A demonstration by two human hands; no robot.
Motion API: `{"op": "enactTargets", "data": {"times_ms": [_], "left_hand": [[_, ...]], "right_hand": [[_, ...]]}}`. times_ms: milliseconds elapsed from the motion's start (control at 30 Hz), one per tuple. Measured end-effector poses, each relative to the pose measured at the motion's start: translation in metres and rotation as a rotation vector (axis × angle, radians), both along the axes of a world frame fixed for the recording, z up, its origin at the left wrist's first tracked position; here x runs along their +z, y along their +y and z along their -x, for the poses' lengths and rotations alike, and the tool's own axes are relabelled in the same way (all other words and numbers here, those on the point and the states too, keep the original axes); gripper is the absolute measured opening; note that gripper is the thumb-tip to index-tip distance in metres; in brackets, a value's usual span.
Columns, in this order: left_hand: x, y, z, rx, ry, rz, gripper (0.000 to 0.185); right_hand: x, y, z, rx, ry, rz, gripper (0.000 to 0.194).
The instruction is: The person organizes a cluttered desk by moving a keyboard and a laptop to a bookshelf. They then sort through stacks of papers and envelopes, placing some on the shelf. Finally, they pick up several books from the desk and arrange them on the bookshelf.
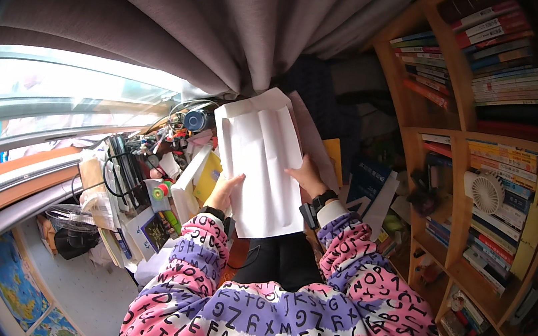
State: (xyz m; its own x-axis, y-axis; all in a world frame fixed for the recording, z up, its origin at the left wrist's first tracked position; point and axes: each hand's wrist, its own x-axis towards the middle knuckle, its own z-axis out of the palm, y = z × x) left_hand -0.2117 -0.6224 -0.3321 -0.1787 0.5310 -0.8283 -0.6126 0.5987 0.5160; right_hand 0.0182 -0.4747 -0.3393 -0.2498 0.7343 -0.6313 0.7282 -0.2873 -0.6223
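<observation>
A large creased white paper sheet (264,167), with folded flaps along its top and left side, is held up in front of me above my lap. My left hand (226,190) grips its left edge, the thumb lying on the face of the paper. On the opposite edge, my right hand (309,177) pinches the sheet with its thumb in front; the other fingers are mostly hidden behind. Dark bands circle both wrists. Behind the sheet's right side stands a paler, shaded panel (311,133), and a yellow item (334,157) shows past it.
Clutter crowds the left under the window (82,89): upright folders (123,165), a dark-lidded round container (195,120), a yellow packet (208,176). A wooden bookshelf (454,201) full of books rises at right, with a small white fan (486,191). Grey curtains (177,10) hang ahead.
</observation>
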Motion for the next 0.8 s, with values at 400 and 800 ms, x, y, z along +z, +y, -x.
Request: {"op": "enactTargets", "data": {"times_ms": [400,800], "left_hand": [[-0.039,-0.001,-0.052,0.042,0.383,0.197,0.075],[0.057,0.014,-0.071,-0.224,0.113,-0.194,0.053]], "right_hand": [[0.013,0.029,-0.06,-0.004,-0.11,-0.083,0.049],[0.061,0.0,-0.171,-0.422,0.477,0.458,0.054]]}}
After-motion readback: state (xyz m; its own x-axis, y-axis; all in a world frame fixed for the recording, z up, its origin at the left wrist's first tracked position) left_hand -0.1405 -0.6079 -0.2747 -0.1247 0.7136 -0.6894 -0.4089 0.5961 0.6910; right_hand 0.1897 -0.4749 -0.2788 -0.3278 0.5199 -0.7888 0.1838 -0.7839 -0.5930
